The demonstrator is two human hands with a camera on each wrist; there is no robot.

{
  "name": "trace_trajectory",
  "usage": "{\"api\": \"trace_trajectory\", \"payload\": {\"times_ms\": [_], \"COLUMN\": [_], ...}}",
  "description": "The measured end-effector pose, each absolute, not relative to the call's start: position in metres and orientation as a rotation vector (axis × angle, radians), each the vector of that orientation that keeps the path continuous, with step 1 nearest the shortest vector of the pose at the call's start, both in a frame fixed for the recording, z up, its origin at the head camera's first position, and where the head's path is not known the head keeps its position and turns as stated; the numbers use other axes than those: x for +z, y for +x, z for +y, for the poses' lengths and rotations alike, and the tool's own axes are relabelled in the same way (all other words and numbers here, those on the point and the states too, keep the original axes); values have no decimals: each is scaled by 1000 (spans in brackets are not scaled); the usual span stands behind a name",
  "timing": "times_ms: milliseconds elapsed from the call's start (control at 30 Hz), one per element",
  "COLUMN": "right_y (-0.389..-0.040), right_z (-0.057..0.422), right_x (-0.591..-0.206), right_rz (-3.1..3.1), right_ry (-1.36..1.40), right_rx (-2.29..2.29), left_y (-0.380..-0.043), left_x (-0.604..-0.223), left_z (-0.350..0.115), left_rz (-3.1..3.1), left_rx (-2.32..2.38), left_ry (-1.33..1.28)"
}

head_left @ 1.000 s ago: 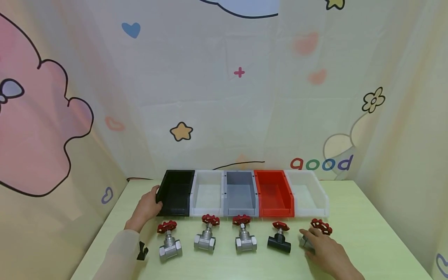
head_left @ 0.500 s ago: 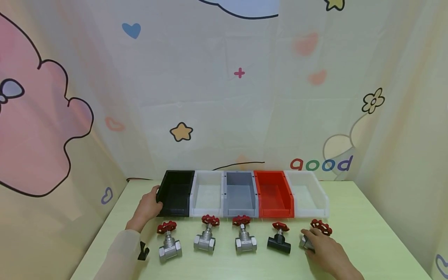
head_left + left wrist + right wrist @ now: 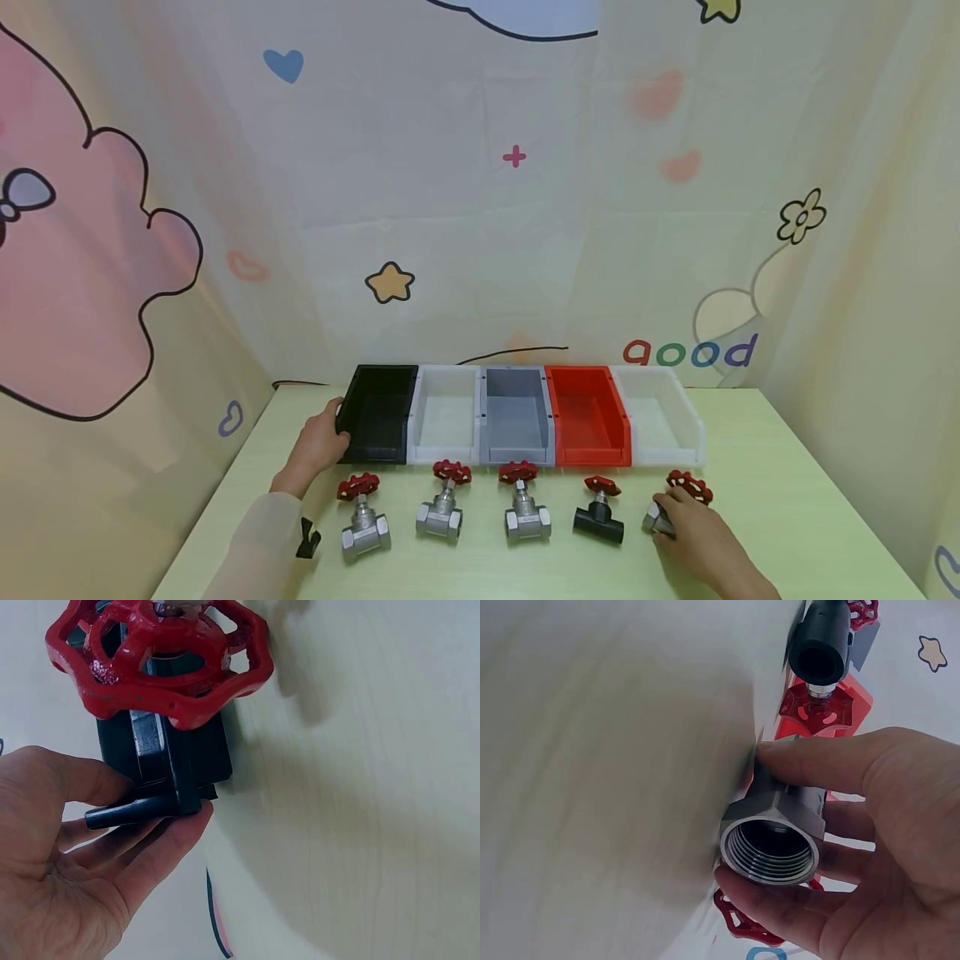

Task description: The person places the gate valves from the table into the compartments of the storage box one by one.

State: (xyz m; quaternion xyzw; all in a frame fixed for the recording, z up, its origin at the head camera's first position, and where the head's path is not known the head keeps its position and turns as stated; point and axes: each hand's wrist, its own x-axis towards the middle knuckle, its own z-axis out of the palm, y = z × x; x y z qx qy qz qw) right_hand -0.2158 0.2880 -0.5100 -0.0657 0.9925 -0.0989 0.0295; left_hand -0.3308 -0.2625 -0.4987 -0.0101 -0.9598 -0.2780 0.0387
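Note:
In the head view my left hand [image 3: 317, 442] grips the left side wall of a black bin [image 3: 377, 455]. The left wrist view has the thumb on one side of the bin's wall [image 3: 131, 812] and fingers on the other. My right hand [image 3: 701, 533] holds the silver body of the rightmost valve [image 3: 657, 521], whose red handwheel [image 3: 691, 487] tilts toward the bins. Thumb and fingers pinch it around its threaded opening [image 3: 771, 851] in the right wrist view. A silver valve with a red handwheel [image 3: 358, 486] lies just right of my left forearm.
Right of the black bin stand a white bin [image 3: 444, 456], a grey bin [image 3: 517, 456], a red bin [image 3: 594, 457] and another white bin [image 3: 667, 457]. Before them lie two silver valves [image 3: 439, 518] and a black valve [image 3: 597, 523]. A patterned curtain [image 3: 480, 250] hangs behind the table [image 3: 465, 575].
My right thumb and fingers have drawn in closer on the rightmost valve's body, which has barely moved. My left hand stays on the black bin.

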Motion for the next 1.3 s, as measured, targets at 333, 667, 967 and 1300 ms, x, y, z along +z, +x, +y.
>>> {"api": "trace_trajectory", "payload": {"times_ms": [333, 667, 967, 1300], "right_y": [-216, -214, -212, -207], "right_z": [289, 290, 290, 290], "right_x": [-509, -506, -494, -488], "right_rz": [3091, 3102, 3176, 3275], "right_ry": [-269, -299, -362, -457], "right_rx": [-318, -336, -336, -376], "left_y": [-331, -331, -332, -331], "left_x": [-499, -499, -499, -500], "left_z": [-262, -261, -262, -262], "left_rz": [-2949, -2950, -2953, -2952], "left_rx": [-843, -842, -840, -842], "left_ry": [-30, -35, -26, -37]}}
